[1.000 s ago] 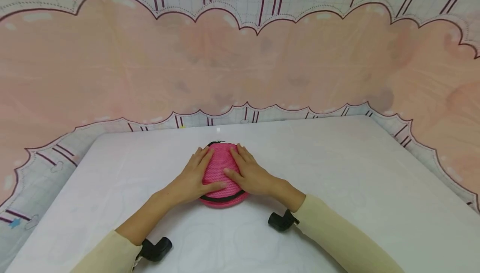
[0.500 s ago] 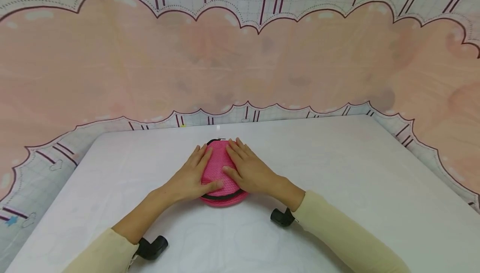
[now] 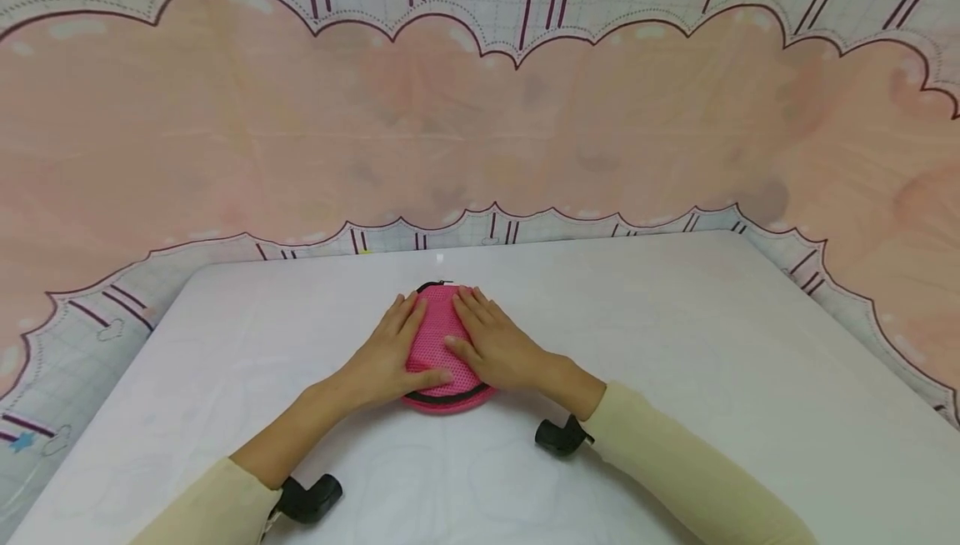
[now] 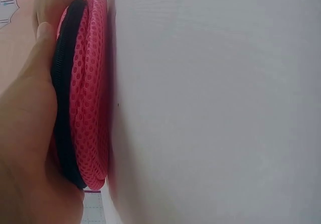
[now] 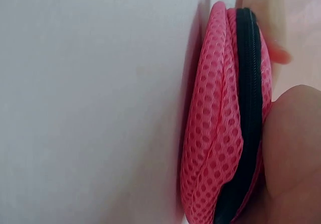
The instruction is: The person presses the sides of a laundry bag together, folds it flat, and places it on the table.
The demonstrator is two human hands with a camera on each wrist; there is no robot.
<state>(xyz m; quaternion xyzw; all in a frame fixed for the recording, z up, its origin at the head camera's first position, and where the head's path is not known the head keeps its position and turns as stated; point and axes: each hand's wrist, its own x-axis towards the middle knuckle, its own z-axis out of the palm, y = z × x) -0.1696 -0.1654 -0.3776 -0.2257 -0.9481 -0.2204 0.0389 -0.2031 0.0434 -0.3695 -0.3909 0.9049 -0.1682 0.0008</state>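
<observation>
A pink mesh pouch (image 3: 438, 337) lies flattened on the white table in the head view, with a black zipper (image 3: 447, 398) running round its edge. My left hand (image 3: 386, 357) rests on its left side, fingers extended forward and thumb across the near part. On the right side my right hand (image 3: 501, 347) presses down with straight fingers, its thumb pointing inward. The left wrist view shows the pouch (image 4: 93, 93) from the side, its layers pressed together under the palm. In the right wrist view the pouch's zipper (image 5: 250, 83) is closed along the visible stretch.
The white table (image 3: 675, 320) spreads out on both sides of the pouch. Behind it hangs a peach and white patterned cloth (image 3: 480, 128). Black wrist devices (image 3: 307, 499) sit under both sleeves, close over the table.
Both hands stay on the pouch. The right hand has slid slightly inward over its top, and hands and pouch shift only a little in the view.
</observation>
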